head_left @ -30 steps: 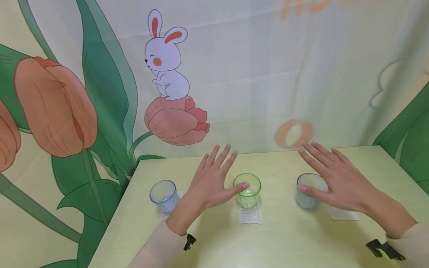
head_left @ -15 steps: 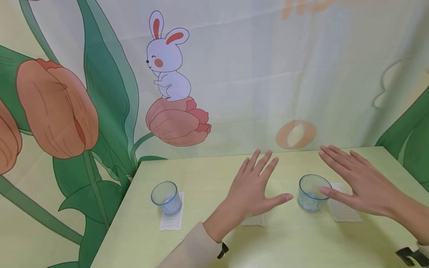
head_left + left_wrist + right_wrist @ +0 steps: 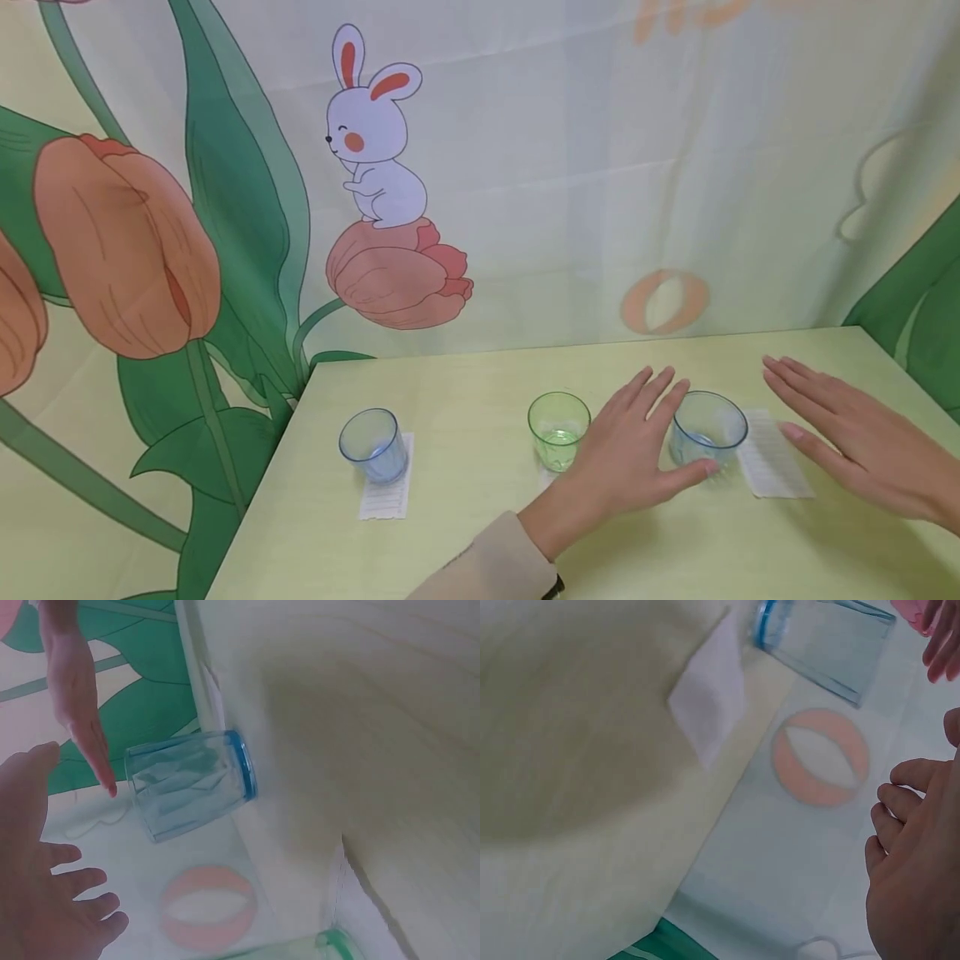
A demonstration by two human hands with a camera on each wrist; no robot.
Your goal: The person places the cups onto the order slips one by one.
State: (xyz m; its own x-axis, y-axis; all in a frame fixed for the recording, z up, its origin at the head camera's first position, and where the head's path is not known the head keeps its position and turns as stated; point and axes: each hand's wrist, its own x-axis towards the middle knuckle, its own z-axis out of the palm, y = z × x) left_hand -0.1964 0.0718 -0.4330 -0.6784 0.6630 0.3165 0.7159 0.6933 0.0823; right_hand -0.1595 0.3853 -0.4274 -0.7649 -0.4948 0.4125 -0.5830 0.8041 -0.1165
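Three clear tumblers stand upright on the pale yellow table. My left hand (image 3: 626, 450), fingers straight and thumb spread, hovers between the green glass (image 3: 551, 429) and the right-hand blue glass (image 3: 708, 417), covering part of both in the head view. In the left wrist view that blue glass (image 3: 191, 784) is apart from the hand. My right hand (image 3: 862, 446) is in the air to the right of it, over a slip of paper (image 3: 776, 462), its fingers extended. Neither hand holds anything. A second blue glass (image 3: 371, 446) sits at the far left.
Under the left blue glass lies a printed paper slip (image 3: 384, 500). A slip by the green glass is mostly hidden by my left arm. Behind the table (image 3: 465, 533) hangs a cloth with a printed rabbit (image 3: 378, 150) and tulips (image 3: 127, 250).
My left hand has moved rightward from beside the green glass, across it, to near the right-hand blue glass. My right hand has shifted right and slightly lower. The glasses have stayed in place.
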